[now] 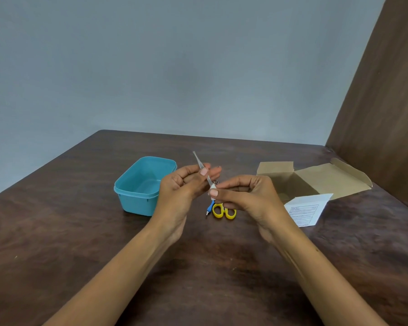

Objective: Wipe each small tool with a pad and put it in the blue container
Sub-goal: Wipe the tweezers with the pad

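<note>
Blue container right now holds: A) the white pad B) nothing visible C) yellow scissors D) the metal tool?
B: the blue container shows only bare interior; the metal tool is in the left hand, and the scissors lie on the table.

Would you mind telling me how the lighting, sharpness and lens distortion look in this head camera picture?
Head view: light is soft and even, with no glare on the table; wide-angle bend slants the brown panel at the right; the thin metal tool and white pad in the left hand and right hand look slightly soft; print on the white packet is unreadable.
</note>
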A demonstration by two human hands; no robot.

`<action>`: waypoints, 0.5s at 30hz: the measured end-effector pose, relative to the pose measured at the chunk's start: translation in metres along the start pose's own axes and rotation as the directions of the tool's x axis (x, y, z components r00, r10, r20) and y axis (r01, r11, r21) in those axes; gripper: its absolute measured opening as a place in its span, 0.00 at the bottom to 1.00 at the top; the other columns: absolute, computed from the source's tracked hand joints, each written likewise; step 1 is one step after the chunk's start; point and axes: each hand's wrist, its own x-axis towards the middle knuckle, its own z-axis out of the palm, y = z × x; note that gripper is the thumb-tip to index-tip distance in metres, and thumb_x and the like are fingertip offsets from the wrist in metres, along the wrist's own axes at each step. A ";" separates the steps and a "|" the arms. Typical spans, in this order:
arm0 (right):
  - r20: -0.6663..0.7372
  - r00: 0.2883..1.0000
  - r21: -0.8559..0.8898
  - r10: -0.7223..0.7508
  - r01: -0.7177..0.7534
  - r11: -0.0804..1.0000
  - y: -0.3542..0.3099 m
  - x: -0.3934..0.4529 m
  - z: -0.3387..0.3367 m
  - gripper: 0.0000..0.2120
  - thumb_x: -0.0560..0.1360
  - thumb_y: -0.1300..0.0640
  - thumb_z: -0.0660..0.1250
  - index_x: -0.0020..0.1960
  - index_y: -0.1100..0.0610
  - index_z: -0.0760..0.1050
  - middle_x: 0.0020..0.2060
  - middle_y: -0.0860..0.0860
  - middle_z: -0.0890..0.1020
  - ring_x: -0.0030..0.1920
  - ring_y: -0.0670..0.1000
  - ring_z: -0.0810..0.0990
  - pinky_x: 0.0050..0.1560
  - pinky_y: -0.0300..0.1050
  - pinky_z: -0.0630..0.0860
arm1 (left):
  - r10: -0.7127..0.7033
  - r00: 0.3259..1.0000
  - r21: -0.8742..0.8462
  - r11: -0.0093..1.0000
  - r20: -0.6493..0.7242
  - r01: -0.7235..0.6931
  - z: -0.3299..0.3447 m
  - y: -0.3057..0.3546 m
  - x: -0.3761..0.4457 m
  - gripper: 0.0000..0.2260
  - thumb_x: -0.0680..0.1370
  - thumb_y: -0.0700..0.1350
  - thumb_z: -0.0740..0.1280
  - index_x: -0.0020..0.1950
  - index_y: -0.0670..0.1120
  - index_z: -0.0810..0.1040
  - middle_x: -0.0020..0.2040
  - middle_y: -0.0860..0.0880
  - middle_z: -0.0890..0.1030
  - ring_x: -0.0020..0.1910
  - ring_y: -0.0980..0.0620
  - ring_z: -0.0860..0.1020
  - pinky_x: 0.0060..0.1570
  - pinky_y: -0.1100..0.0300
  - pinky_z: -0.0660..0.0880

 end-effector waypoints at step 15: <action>-0.005 1.000 0.014 -0.006 0.006 1.000 0.002 0.001 0.002 0.09 0.64 0.64 0.77 0.44 0.64 0.83 0.37 0.57 0.86 0.38 0.51 0.85 0.35 0.35 0.77 | 0.008 1.000 -0.038 0.999 -0.005 -0.008 -0.001 0.004 0.002 0.08 0.77 0.39 0.64 0.55 0.40 0.77 0.51 0.45 0.85 0.53 0.52 0.82 0.52 0.60 0.79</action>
